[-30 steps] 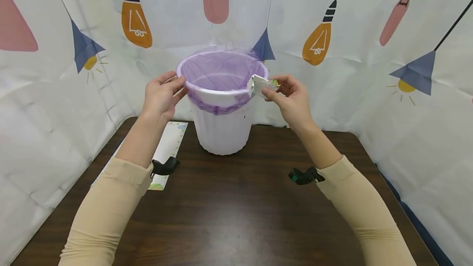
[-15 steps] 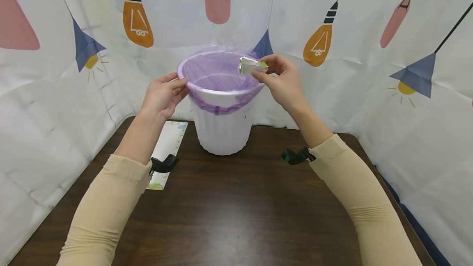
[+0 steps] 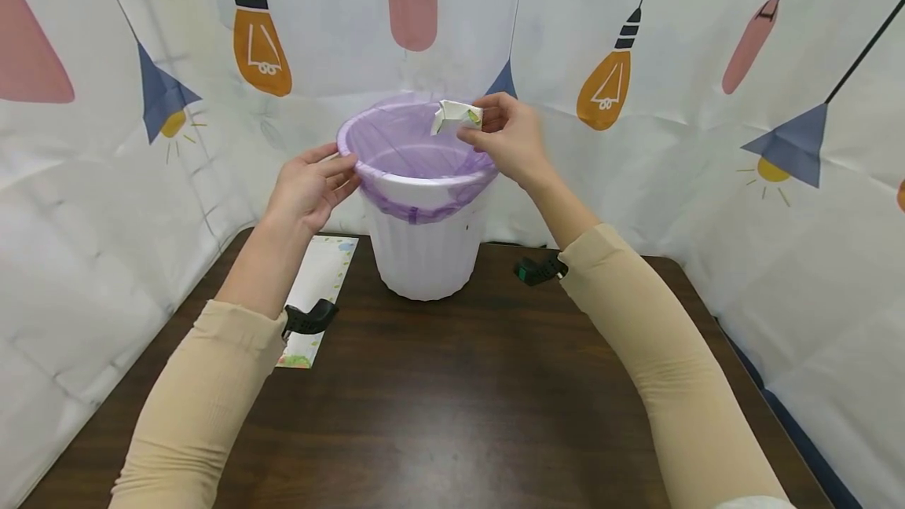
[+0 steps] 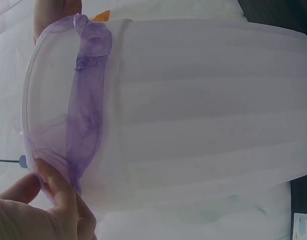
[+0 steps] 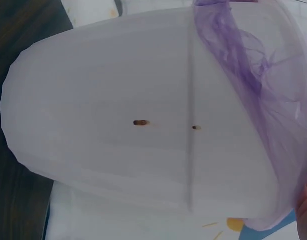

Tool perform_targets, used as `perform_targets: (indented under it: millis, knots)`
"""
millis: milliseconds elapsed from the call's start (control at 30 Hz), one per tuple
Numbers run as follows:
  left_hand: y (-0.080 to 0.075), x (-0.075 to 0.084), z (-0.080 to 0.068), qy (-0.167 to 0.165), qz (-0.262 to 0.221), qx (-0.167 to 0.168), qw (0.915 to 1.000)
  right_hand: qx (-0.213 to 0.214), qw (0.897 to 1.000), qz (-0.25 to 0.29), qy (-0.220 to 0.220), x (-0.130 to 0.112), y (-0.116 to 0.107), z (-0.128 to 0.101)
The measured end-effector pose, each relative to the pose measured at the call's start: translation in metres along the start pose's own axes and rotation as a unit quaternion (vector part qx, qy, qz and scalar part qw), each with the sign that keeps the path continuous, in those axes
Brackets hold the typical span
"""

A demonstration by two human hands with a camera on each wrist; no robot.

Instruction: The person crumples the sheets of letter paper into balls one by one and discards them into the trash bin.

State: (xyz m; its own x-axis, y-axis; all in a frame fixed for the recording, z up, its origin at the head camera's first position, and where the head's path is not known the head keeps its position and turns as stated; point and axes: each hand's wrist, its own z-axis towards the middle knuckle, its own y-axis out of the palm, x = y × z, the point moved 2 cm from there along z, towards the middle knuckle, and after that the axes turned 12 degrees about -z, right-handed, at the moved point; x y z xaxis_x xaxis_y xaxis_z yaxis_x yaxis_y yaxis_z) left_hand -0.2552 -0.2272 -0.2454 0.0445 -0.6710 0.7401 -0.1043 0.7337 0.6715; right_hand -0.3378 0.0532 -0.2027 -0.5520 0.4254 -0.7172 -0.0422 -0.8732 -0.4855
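A white trash can point(image 3: 424, 250) with a purple bag point(image 3: 396, 140) folded over its rim stands upright at the back of the table. My left hand point(image 3: 304, 191) holds the can's rim on the left side; in the left wrist view its thumb and fingers point(image 4: 61, 187) lie at the rim. My right hand point(image 3: 512, 136) pinches a crumpled piece of white paper point(image 3: 456, 116) with a green and yellow print, over the mouth of the can. In the right wrist view only a bit of that hand shows at the right edge, and the paper is out of sight.
A sheet of white paper point(image 3: 318, 289) with a printed border lies on the dark wooden table point(image 3: 452, 399), partly behind my left forearm. White curtains point(image 3: 763, 203) printed with lamps and bulbs surround the table. Black cameras point(image 3: 311, 316) are strapped to both wrists.
My right hand has moved left and up with the crumpled paper, from the can's right rim to over its mouth. The left hand has stayed at the rim.
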Motion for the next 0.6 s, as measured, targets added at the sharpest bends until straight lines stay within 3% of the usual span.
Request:
perform_targets:
  millis: [133, 300, 600]
  knots:
    - [-0.001, -0.001, 0.0, 0.0, -0.005, -0.002, 1.0, -0.018, 0.999, -0.042, 0.018, 0.002, 0.003, 0.001]
    - [0.0, -0.001, 0.0, 0.001, -0.007, -0.003, 1.0, -0.034, 0.998, -0.041, 0.023, 0.002, 0.003, -0.002]
    - [-0.003, -0.003, -0.003, 0.016, 0.001, -0.011, 0.9998, -0.019, 0.997, -0.057, -0.049, 0.001, 0.0, -0.014]
